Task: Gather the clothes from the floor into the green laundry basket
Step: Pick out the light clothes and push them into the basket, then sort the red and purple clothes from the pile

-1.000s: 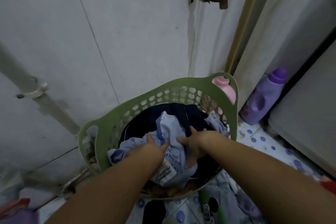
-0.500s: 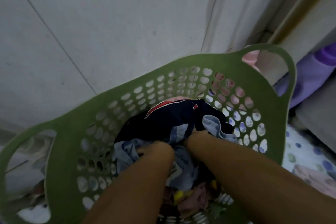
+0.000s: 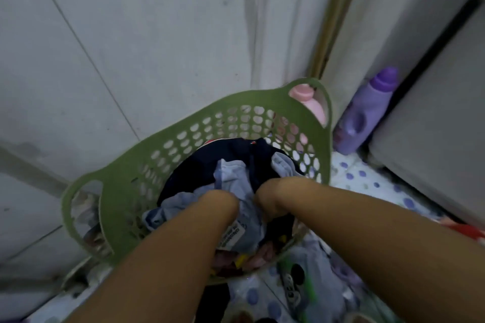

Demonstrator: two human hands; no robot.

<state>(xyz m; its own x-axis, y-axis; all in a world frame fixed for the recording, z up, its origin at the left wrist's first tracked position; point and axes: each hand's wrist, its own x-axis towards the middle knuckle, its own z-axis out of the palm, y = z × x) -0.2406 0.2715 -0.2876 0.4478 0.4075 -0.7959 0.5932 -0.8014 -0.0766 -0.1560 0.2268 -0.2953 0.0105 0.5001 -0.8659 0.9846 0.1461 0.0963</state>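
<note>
1. The green laundry basket (image 3: 126, 191) is tilted against the wall.
2. The left hand (image 3: 223, 200) and right hand (image 3: 267, 198) are buried in the light blue garment (image 3: 236, 178) inside it.
3. Finger state cannot be told.

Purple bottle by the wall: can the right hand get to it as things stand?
Probably yes, after withdrawing. The right hand is buried in clothes inside the green basket; the purple bottle stands just outside the rim on that side, nothing between them but the basket wall.
</note>
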